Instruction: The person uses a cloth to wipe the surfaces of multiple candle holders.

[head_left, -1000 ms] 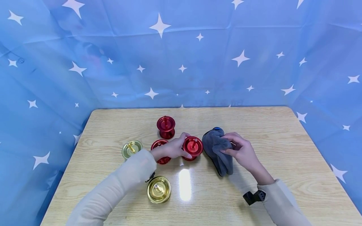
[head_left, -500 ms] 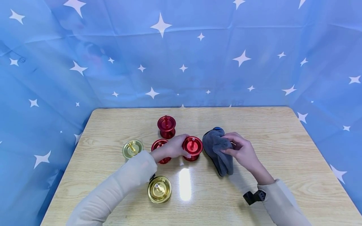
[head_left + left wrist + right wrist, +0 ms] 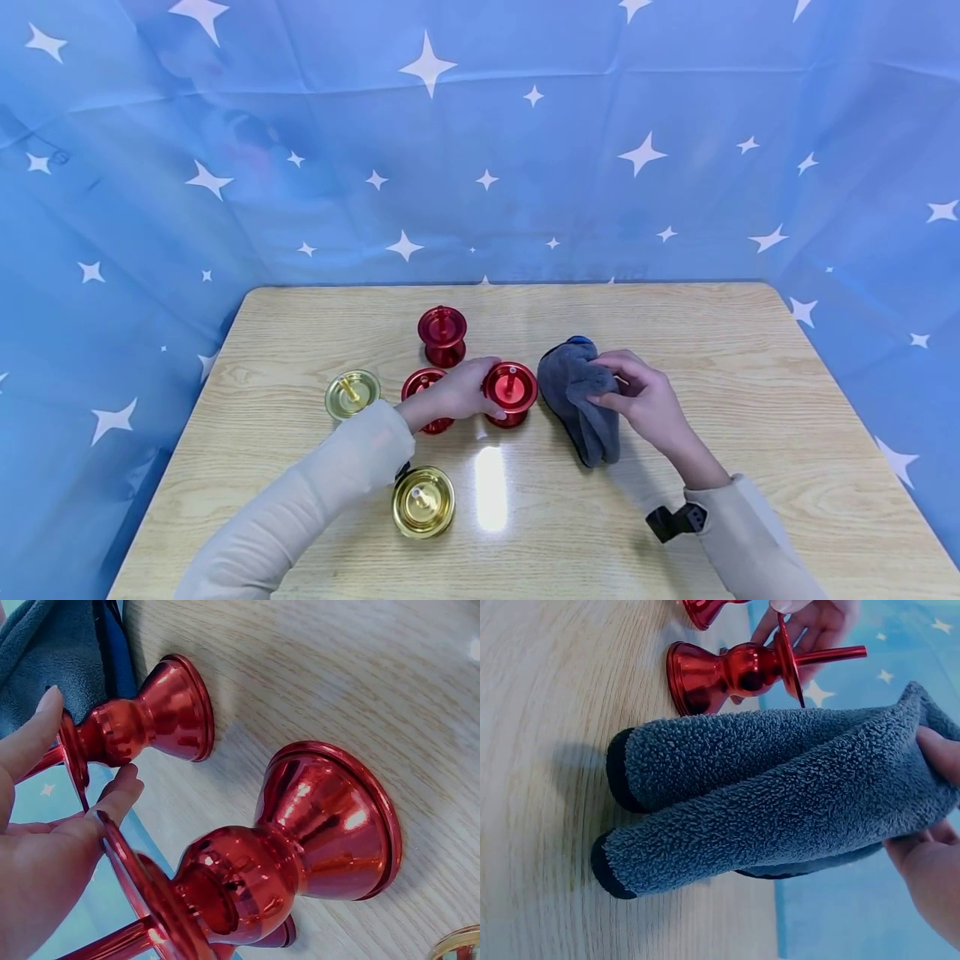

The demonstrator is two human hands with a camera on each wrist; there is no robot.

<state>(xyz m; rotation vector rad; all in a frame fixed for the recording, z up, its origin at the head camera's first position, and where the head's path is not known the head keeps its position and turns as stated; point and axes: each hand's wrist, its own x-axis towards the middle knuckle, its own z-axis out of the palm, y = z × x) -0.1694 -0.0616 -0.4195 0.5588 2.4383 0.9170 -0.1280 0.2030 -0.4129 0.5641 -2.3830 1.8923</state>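
Note:
My left hand point(image 3: 463, 390) holds an upright red metal candle holder point(image 3: 512, 388) near its dish, with thumb and fingers on opposite sides. In the left wrist view, that holder's flared base point(image 3: 180, 709) stands on the table. My right hand point(image 3: 647, 403) pinches a folded dark grey towel point(image 3: 572, 387) by its upper part, just right of the holder. Black edging point(image 3: 613, 866) shows at the towel's lower ends in the right wrist view. Under my left forearm, partly hidden, stands a second red candle holder point(image 3: 420, 383); it looms large in the left wrist view.
A darker red candle holder point(image 3: 442, 333) stands farther back. On the left is a pale gold one point(image 3: 351, 393), partly behind the sleeve, and a brighter gold one point(image 3: 423, 504) stands nearer the front. A blue starry curtain point(image 3: 480, 208) rises behind the wooden table point(image 3: 712, 325).

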